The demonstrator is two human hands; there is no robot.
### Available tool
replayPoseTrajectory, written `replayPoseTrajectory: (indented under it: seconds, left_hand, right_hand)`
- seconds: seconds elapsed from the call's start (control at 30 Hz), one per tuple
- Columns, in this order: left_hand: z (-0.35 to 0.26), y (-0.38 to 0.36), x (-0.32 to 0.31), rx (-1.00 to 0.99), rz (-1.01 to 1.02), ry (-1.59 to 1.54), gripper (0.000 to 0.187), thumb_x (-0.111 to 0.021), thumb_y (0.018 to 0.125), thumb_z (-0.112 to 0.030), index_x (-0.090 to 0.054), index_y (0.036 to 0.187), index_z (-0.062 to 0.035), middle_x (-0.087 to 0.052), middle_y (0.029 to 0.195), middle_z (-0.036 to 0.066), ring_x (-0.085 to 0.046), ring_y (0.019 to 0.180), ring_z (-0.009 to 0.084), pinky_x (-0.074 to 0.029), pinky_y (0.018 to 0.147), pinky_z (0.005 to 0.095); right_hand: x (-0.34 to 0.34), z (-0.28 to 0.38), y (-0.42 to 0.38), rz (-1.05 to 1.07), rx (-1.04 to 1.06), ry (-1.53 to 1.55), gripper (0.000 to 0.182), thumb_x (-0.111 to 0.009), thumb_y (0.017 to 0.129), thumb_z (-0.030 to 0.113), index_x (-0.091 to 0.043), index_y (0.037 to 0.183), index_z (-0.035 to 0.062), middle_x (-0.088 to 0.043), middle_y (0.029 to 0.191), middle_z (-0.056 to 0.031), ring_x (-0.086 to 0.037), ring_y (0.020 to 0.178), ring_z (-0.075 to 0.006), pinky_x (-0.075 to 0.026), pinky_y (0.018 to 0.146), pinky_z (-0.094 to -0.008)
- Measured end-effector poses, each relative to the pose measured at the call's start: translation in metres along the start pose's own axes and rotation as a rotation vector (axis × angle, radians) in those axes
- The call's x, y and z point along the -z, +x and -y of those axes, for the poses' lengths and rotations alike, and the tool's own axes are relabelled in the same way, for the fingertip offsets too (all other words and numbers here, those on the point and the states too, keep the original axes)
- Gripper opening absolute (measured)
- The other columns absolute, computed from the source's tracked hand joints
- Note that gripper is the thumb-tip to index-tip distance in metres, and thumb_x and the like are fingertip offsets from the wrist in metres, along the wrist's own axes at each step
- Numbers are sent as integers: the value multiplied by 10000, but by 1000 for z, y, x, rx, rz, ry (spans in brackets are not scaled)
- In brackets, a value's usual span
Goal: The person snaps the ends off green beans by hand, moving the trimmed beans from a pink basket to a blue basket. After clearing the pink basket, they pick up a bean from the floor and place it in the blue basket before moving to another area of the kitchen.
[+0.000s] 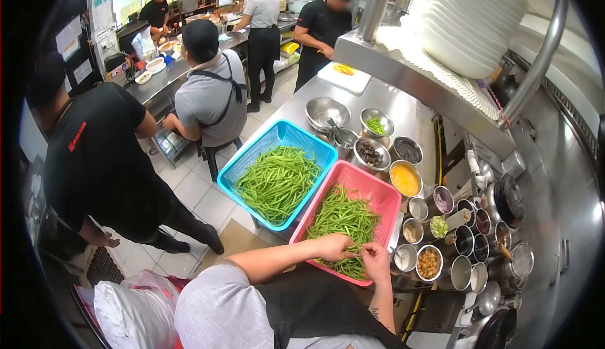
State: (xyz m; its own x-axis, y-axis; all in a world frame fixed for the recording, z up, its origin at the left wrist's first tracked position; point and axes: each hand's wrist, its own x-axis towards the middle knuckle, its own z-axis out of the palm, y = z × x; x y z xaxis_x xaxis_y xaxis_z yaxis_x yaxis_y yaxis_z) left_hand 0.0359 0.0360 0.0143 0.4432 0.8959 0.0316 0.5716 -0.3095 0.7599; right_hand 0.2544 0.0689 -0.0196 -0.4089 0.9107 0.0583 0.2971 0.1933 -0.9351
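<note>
Both my hands are over the near end of a pink basket [392, 207] heaped with long green beans [343, 216]. My left hand [334, 247] is closed, its fingers pinching a green bean at the pile's edge. Close on its right, my right hand [376, 262] is closed too, thumb and fingers pressed together on a green bean. The fingers partly hide the bean ends. A blue basket [324, 150] beside the pink one, farther left, holds another large heap of green beans [277, 182].
Steel bowls and pots crowd the right, including orange-yellow liquid [404, 179] and brown cubes [429, 264]. A shelf with stacked white plates [466, 27] overhangs the counter. A white cutting board [343, 78] lies at the far end. Several co-workers stand left and beyond; a white bag [135, 314] is at lower left.
</note>
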Motion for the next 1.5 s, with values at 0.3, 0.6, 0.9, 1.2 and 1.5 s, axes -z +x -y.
replayPoseTrajectory:
  seconds: [0.3, 0.6, 0.9, 1.2, 1.5]
  left_hand:
    - [3, -11, 9, -23, -184, -1, 366, -656, 942, -375, -625, 928, -10, -626, 726, 220, -624, 681, 383, -481, 643, 474]
    - [45, -23, 47, 35, 14, -368, 355, -634, 988, -367, -692, 1083, -30, -709, 897, 124, -631, 814, 193, -516, 777, 372]
    - [108, -17, 174, 499, -524, 219, 524, -726, 868, -336, -631, 1263, -6, -702, 1130, 228, -675, 1062, 364, -516, 945, 435]
    - [37, -7, 79, 222, -331, -68, 570, -735, 875, -225, -552, 1361, 11, -688, 1187, 202, -702, 1020, 286, -546, 887, 386]
    - [42, -26, 42, 257, -282, -286, 413, -699, 924, -192, -608, 1262, 27, -712, 1112, 147, -704, 937, 212, -559, 805, 347]
  right_hand:
    - [-21, 10, -5, 43, -37, 429, 45, -565, 985, 13, -577, 1015, 43, -583, 859, -16, -554, 706, -96, -463, 642, -251]
    - [-24, 73, -13, 468, 275, 169, 30, -626, 938, 31, -603, 948, 47, -582, 966, -51, -594, 861, -162, -475, 762, -312]
    - [-23, -12, -2, 135, -29, -420, 531, -720, 843, 131, -549, 1329, 5, -574, 1283, -222, -593, 1127, -342, -480, 985, -408]
    - [-66, 31, 26, 278, -128, -964, 845, -770, 749, 177, -373, 1493, 124, -345, 1532, -215, -440, 1329, -423, -458, 1053, -457]
    - [-22, 23, 54, 72, -87, -297, 533, -731, 731, 93, -620, 1251, 59, -660, 1196, -194, -637, 1074, -344, -499, 960, -430]
